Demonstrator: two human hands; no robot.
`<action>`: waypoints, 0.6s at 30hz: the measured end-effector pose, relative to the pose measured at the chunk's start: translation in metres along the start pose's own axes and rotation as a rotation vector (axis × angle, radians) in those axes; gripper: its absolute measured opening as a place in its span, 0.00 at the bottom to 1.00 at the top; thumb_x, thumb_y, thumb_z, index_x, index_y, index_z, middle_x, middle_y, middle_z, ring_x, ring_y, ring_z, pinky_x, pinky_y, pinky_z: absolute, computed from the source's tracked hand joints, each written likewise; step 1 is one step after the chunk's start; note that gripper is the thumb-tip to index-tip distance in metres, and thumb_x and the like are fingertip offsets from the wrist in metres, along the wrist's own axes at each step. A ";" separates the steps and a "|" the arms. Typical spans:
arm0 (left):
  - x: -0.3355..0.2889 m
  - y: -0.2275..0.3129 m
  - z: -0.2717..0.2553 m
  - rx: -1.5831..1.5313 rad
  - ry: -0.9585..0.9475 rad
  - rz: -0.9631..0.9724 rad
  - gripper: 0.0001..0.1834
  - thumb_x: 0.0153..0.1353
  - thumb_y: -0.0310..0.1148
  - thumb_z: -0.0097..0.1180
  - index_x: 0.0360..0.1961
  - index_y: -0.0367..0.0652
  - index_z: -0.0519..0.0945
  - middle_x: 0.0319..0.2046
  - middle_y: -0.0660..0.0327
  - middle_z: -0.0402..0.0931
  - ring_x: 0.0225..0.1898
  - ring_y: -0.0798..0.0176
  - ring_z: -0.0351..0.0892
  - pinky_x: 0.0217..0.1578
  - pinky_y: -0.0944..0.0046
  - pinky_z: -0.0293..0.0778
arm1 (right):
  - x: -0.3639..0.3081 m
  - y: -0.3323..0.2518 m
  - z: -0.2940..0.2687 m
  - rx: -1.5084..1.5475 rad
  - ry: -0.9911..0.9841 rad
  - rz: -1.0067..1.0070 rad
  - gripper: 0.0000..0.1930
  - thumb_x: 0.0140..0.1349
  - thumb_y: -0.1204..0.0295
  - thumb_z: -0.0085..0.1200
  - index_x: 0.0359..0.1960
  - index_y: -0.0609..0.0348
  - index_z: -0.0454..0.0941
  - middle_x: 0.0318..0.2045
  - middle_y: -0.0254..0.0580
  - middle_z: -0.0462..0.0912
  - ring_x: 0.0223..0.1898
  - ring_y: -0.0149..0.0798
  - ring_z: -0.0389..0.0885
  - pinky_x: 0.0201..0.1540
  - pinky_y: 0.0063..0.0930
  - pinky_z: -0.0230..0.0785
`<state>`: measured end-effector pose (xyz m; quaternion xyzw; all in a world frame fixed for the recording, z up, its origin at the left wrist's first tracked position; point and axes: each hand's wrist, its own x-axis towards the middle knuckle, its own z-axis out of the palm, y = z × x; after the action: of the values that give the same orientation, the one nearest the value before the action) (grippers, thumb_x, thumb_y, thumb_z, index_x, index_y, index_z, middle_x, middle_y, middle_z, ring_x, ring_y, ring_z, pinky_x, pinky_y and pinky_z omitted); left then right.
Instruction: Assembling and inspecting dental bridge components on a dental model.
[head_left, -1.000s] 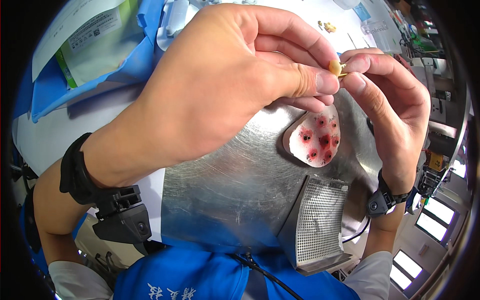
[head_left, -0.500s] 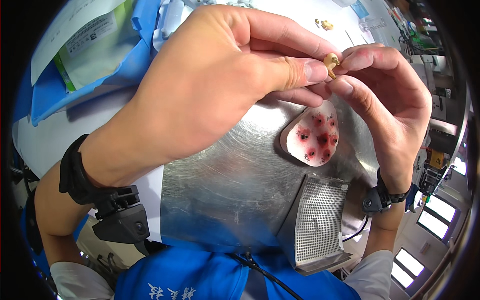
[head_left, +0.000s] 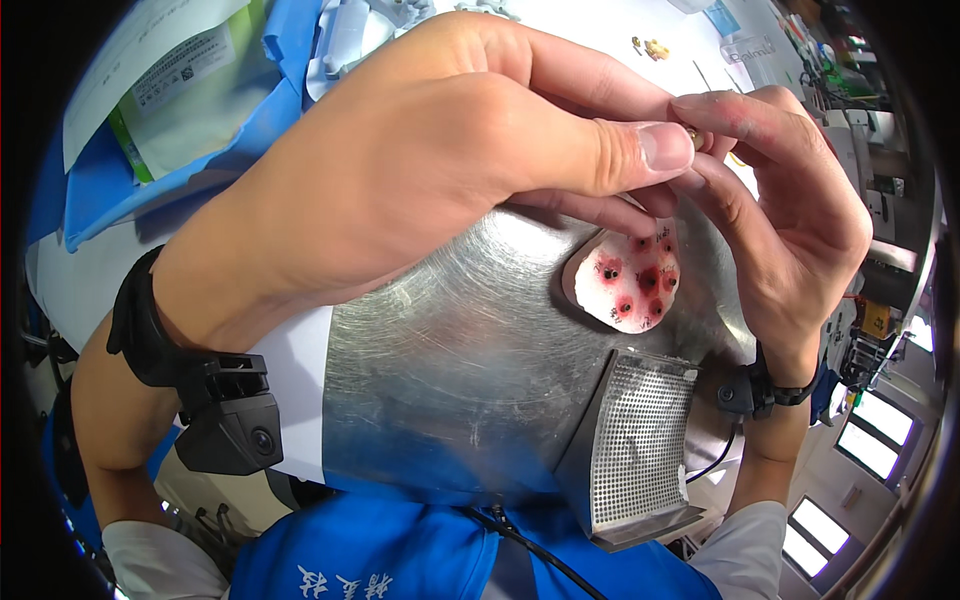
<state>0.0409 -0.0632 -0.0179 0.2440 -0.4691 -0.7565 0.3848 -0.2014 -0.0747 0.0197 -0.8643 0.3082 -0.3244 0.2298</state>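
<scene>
Between the fingertips of both hands is a small gold-coloured, tooth-like piece (head_left: pixel 697 137), mostly hidden now. My left hand (head_left: pixel 450 160) pinches it from the left between thumb and fingers. From the right, the thumb and index finger of my right hand (head_left: pixel 785 195) close on it too. Just below the fingers, a white plaster model base (head_left: pixel 592 292) with red-stained holes and handwritten marks lies on a scratched metal plate (head_left: pixel 430 400). My left hand's lower fingers hang close over its upper edge; I cannot tell whether they touch it.
A perforated metal grille (head_left: pixel 640 440) stands at the plate's near right corner. At the far left, a blue tray (head_left: pixel 100 215) holds a green-edged packet and papers. Small gold-coloured pieces (head_left: pixel 655 49) lie on the white surface beyond my hands. Both wrists carry strapped black devices.
Both hands have moved slightly right with the piece. The fingertips now cover most of it, where more of its side showed before. The plaster model and grille stay put.
</scene>
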 end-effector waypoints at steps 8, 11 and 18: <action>0.002 -0.004 -0.015 -0.176 -0.123 -0.079 0.23 0.77 0.41 0.54 0.58 0.29 0.80 0.46 0.54 0.83 0.45 0.65 0.84 0.53 0.56 0.85 | -0.006 0.008 0.002 0.128 0.062 0.040 0.15 0.64 0.85 0.62 0.53 0.72 0.83 0.43 0.50 0.86 0.42 0.37 0.81 0.48 0.28 0.74; 0.004 -0.003 -0.015 -0.213 -0.166 -0.045 0.22 0.78 0.42 0.52 0.54 0.30 0.81 0.45 0.55 0.83 0.43 0.66 0.84 0.51 0.55 0.86 | -0.016 0.016 0.005 0.214 0.081 0.061 0.15 0.65 0.85 0.60 0.54 0.70 0.83 0.44 0.52 0.86 0.43 0.37 0.81 0.48 0.28 0.74; 0.004 -0.003 -0.016 -0.257 -0.185 -0.062 0.21 0.78 0.41 0.52 0.54 0.30 0.81 0.45 0.55 0.82 0.42 0.66 0.84 0.50 0.54 0.86 | 0.001 -0.006 -0.005 0.162 -0.034 0.041 0.14 0.65 0.87 0.60 0.52 0.70 0.84 0.44 0.53 0.86 0.45 0.39 0.82 0.51 0.28 0.75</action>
<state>0.0491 -0.0740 -0.0273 0.1364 -0.3944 -0.8410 0.3444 -0.2025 -0.0721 0.0269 -0.8416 0.2947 -0.3289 0.3110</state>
